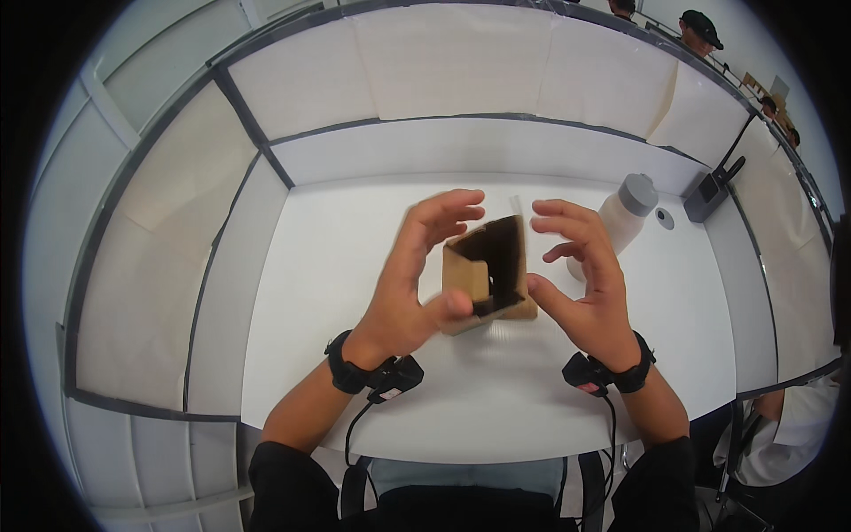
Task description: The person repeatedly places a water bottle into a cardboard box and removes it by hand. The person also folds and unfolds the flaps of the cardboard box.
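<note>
A small brown cardboard box (464,269) sits over the middle of the white table, its open, dark mouth facing up toward me. A cardboard flap shows inside, and another piece juts out at the lower right. My left hand (415,279) curves around the box's left side with fingers spread. Its thumb overlaps the near rim; whether it presses there is unclear. To the right, my right hand (588,286) is spread, its thumb tip close to the box's right edge. Each wrist wears a black strap with a small cabled device.
Behind my right hand stands a pale bottle (621,216) with a grey lid. Beside it are a grey oval disc (665,218) and a black device (708,193) in the far right corner. Low partition walls (459,60) enclose the white table (319,266). Other people appear beyond them.
</note>
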### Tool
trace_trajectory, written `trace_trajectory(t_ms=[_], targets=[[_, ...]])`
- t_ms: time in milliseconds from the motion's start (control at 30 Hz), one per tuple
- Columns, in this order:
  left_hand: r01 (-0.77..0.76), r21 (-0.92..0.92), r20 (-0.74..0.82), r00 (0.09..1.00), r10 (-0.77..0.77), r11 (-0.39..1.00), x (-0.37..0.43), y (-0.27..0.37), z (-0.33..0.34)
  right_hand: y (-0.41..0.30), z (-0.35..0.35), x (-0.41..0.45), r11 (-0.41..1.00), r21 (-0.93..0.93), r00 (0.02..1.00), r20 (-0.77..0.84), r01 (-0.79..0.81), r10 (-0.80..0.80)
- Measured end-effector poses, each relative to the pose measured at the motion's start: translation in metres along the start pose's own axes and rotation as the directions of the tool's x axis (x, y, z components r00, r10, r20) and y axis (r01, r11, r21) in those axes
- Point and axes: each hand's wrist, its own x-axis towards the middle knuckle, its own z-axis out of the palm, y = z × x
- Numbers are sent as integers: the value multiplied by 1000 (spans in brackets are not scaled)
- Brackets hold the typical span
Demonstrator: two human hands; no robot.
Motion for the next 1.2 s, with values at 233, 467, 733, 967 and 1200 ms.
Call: trace_trajectory(t_ms=[233, 467, 733, 967, 1200], targets=[[139, -330, -37, 986, -160, 934, 1, 2, 11, 5, -4, 1, 985, 164, 977, 213, -45, 9], [-171, 9, -304, 938, 166, 985, 11, 25, 7, 3, 2, -5, 998, 20, 992, 111, -67, 64], [-602, 389, 219, 796, 565, 697, -25, 110, 49, 17, -3, -5, 986, 20, 986, -2, -165, 165], [-560, 432, 185, 822, 538, 707, -39, 105, 56, 12, -14, -6, 982, -46, 983, -16, -186, 185], [-524, 466, 239, 850, 469, 713, -37, 96, 54, 20, 7, -2, 997, 39, 994, 93, -65, 62]])
